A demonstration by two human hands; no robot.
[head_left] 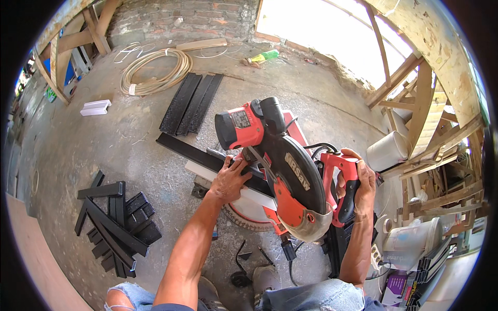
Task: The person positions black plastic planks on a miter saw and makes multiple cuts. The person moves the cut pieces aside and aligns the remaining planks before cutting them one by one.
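hands (229, 181): two; red saw (295, 160): one; black bar (192, 153) across it: one

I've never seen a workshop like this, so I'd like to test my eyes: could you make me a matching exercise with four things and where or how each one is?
Things:
1. Left hand
2. Coil
3. Right hand
4. Pile

Places and states:
A. Around the handle of the saw
B. Black and jumbled
C. On the black bar
D. Pale and ring-shaped

Pairs: 1-C, 2-D, 3-A, 4-B
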